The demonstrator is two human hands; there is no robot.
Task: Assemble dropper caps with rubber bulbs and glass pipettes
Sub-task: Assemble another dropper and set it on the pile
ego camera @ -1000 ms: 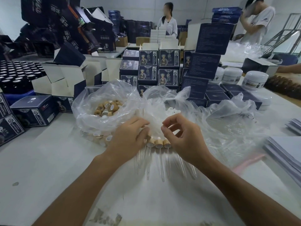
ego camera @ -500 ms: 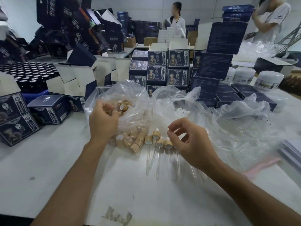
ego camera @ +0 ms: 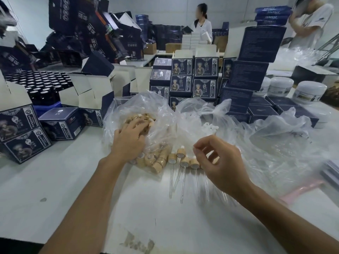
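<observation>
So the assembled droppers [ego camera: 184,163] are lying in a little row around the middle of the white table [ego camera: 55,180], four or so that I can count: light wood-coloured collars side by side, thin clear glass pipettes [ego camera: 182,187] pointing back toward the near edge, and one of them shows a white rubber tip on top. Just left of that row is a clear plastic bag [ego camera: 128,110] stuffed with loose wooden caps [ego camera: 157,160], some spilling down toward its mouth right next to the droppers. The left hand [ego camera: 131,142] is down in that bag with fingers spread over the cap pile, but whether it's actually got one pinched I can't tell, the fingertips are buried. The right hand [ego camera: 222,163] hovers just right of the droppers, fingers curled in and thumb and forefinger close together; can't make out anything between them, so no call there either. Behind the droppers there's a second clear bag [ego camera: 207,110] with small white rubber bulbs [ego camera: 209,127] inside, and more crumpled clear plastic [ego camera: 280,136] sprawls toward the right edge. Further back it's stacks of dark blue printed boxes [ego camera: 194,77], open-flapped ones toward the left, a tray of dark bottles [ego camera: 42,85] at the far left, and a few white jars [ego camera: 308,93] far right. Two people stand way in the background.
</observation>
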